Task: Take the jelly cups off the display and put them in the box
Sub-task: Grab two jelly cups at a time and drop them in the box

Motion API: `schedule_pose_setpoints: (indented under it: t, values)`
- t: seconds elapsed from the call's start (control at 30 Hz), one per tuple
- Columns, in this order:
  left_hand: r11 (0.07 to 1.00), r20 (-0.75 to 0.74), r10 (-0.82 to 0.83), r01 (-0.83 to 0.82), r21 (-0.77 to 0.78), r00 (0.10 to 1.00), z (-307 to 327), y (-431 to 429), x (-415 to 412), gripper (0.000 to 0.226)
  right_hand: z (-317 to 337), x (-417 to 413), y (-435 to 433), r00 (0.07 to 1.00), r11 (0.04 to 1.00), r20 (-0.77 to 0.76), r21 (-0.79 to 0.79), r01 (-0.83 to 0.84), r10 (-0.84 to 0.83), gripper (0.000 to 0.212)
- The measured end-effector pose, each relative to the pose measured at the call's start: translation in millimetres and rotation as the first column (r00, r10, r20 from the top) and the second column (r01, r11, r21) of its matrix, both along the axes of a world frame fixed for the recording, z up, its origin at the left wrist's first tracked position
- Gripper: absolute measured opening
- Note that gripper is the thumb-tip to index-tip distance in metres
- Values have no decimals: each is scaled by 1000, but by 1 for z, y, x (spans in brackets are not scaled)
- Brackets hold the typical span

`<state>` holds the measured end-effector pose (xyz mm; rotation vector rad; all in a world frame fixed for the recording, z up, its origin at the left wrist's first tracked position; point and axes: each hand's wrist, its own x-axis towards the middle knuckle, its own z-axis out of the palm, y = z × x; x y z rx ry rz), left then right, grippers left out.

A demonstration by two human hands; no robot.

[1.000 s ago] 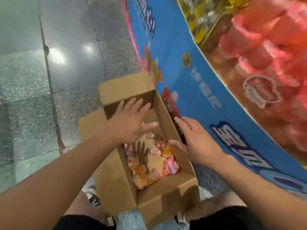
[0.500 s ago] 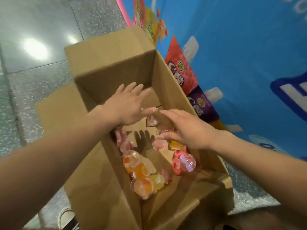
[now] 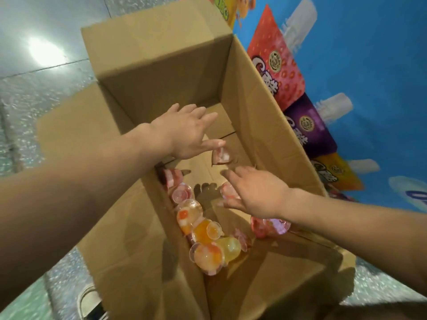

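An open cardboard box (image 3: 261, 107) stands on the floor below me. Several jelly cups lie on its bottom: a pink one (image 3: 221, 155) near the middle, orange and yellow ones (image 3: 208, 245) toward the near end, pink ones (image 3: 178, 185) along the left wall and another (image 3: 270, 226) by the right wall. My left hand (image 3: 187, 135) hovers inside the box with straight fingers, its thumb just above the middle pink cup. My right hand (image 3: 254, 195) is spread flat over the cups, partly covering a pink cup (image 3: 227, 191). Neither hand holds anything.
The blue display front (image 3: 369, 88) with printed snack pictures rises right beside the box. The box's left flap (image 3: 76, 125) lies folded outward over the grey speckled floor (image 3: 34, 93). A shoe (image 3: 92, 303) shows at the bottom left.
The view has dropped closer over the box. Both hands have gone deeper into it, the right hand sliding down over the cups; the display top is out of view.
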<state>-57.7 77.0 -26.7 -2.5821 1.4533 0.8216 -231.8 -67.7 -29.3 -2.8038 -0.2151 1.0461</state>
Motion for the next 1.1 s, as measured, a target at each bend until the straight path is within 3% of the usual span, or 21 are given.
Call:
schedule_pose_setpoints:
  t: [0.2, 0.33, 0.67, 0.87, 1.0, 1.1]
  values:
    - [1000, -12, 17, -16, 3, 1000, -7, -9, 0, 82, -37, -17, 33, 934, 987, -330, 28, 158, -140, 74]
    - [1000, -17, -16, 16, -4, 1000, -5, -14, -6, 80, -47, -24, 50, 869, 967, -458, 66, 244, -188, 56]
    - [1000, -4, 18, -18, -18, 1000, 0, -6, -6, 84, -73, -44, 58, 822, 891, -425, 70, 448, -380, 57]
    - [999, -6, 30, -30, -23, 1000, 4, 1, -3, 86, -79, -45, 63, 834, 887, -359, 34, 461, -420, 47]
    - [997, -30, 72, -72, -18, 997, 6, 8, 4, 87, -72, -36, 42, 775, 826, -355, 13, 563, -522, 45]
    - [994, -52, 106, -107, -24, 993, 5, 13, 9, 88, -58, -26, 18, 700, 716, -349, 107, 690, -623, 42]
